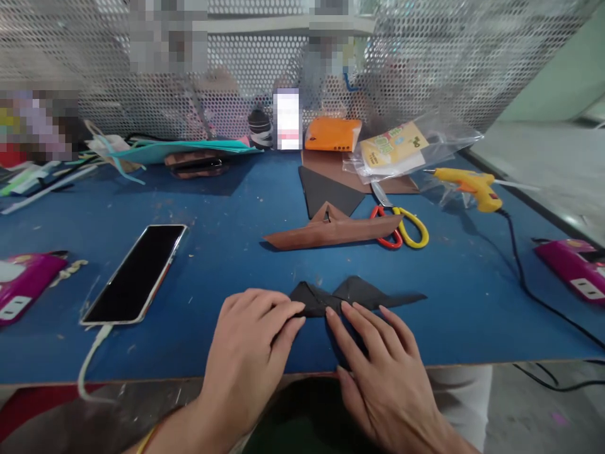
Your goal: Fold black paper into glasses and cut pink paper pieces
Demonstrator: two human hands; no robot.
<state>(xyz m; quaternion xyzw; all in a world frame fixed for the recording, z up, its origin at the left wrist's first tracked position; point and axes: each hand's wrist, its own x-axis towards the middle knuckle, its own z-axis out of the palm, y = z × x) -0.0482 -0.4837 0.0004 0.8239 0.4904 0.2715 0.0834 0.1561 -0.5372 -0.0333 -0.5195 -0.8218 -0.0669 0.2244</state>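
Observation:
A folded black paper piece lies near the front edge of the blue table. My left hand rests flat on its left part, fingers stretched out and pressing the fold. My right hand lies flat on the lower right part, fingers spread, fingertips on the paper. Behind it sits a folded brown paper boat, with a black paper triangle further back.
A phone on a white cable lies at the left. Red and yellow scissors, a yellow glue gun with black cord, an orange box, a plastic bag and pink packs surround the work spot. Perforated metal screen behind.

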